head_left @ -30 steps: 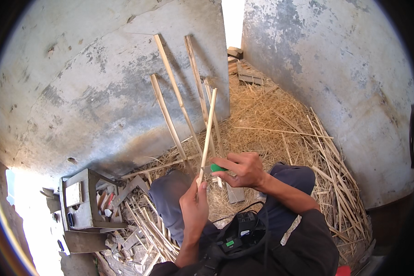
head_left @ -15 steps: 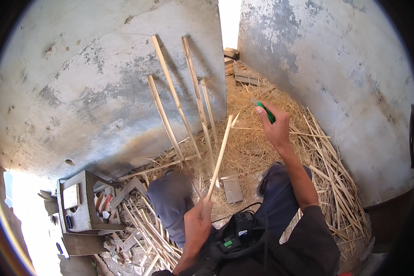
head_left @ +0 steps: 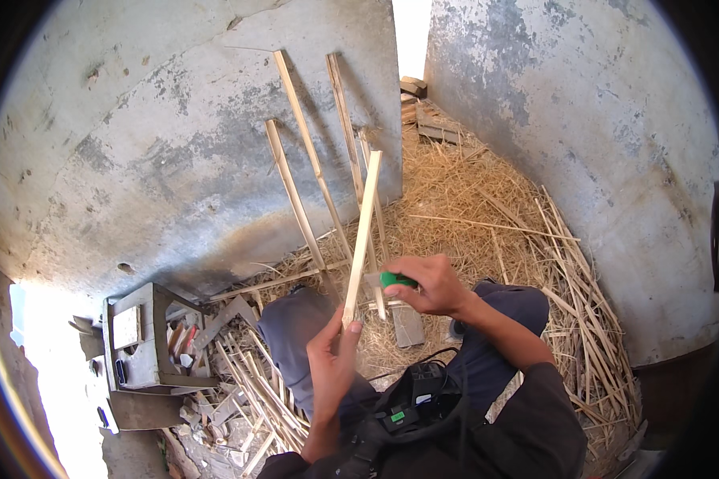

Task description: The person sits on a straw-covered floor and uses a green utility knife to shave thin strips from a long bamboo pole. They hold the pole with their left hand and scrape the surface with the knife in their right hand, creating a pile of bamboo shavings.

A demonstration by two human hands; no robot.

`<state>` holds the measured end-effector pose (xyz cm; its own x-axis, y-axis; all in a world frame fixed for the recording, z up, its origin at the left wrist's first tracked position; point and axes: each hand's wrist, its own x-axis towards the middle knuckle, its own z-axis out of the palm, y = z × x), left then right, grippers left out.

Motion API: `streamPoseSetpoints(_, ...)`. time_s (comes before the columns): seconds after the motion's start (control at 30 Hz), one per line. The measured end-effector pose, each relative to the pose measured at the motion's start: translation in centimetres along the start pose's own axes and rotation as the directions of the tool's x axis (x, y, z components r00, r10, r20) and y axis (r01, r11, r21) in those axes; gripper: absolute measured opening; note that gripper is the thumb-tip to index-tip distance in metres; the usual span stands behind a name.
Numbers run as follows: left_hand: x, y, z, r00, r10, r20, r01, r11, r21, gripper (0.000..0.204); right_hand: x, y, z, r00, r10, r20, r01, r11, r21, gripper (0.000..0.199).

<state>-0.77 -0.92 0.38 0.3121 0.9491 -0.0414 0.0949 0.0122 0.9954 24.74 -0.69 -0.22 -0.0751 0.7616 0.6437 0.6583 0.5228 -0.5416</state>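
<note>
Item: split bamboo strip (head_left: 363,231), pale, long and flat. Held upright by its lower end in the left hand (head_left: 333,359), fingers wrapped fully round it, thumb up along the strip; its top leans slightly right, across the slats propped on the wall (head_left: 176,160).

Item: green-handled knife (head_left: 393,280). In the right hand (head_left: 429,285), grip closed tight on the handle. Half a second ago this hand was flung out well right of the strip, arm extended over the straw; it is now back just beside the strip, blade end meeting it a little above the left hand. Judged: one paring stroke finished, the tool returned to start another, so the shaving is mid-course rather than done.

Item: leaning slats (head_left: 307,160), several, behind the strip against the wall. Unchanged.

Item: straw and shavings litter (head_left: 487,199), floor right of and behind the strip.

Item: small grey stool-like stand (head_left: 140,335), left of the strip, loose splints (head_left: 256,391) heaped beside it.

Item: flat grey block (head_left: 408,326), on the floor just below the knife hand.
</note>
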Motion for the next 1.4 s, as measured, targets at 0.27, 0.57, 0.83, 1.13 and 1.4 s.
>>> streamPoseSetpoints(0.27,0.0,0.1,1.0,0.998,0.063,-0.012,-0.064,0.997,-0.053,0.044,0.6,-2.1,0.0,0.992,-0.122,0.025,0.125,0.977,-0.172,0.032)
streamPoseSetpoints(0.57,-0.1,0.9,0.6,0.999,0.015,0.042,-0.013,0.998,-0.059,0.043,0.3,-2.0,-0.4,0.992,-0.125,-0.010,0.120,0.967,-0.224,0.035)
streamPoseSetpoints(0.83,-0.2,0.6,0.7,1.000,-0.011,0.010,0.012,0.995,-0.095,0.042,0.5,-2.2,-0.4,0.995,-0.100,-0.010,0.094,0.964,-0.251,0.035)
streamPoseSetpoints(1.13,-0.8,-0.4,0.7,1.000,-0.005,-0.030,0.005,1.000,-0.020,0.043,1.5,-0.4,-1.6,0.988,-0.032,-0.148,-0.008,0.965,-0.261,0.032)
streamPoseSetpoints(1.4,-2.2,-1.3,0.0,0.999,-0.041,0.021,0.041,0.999,-0.009,0.045,1.8,1.1,-3.0,0.965,0.037,-0.260,-0.108,0.959,-0.263,0.030)
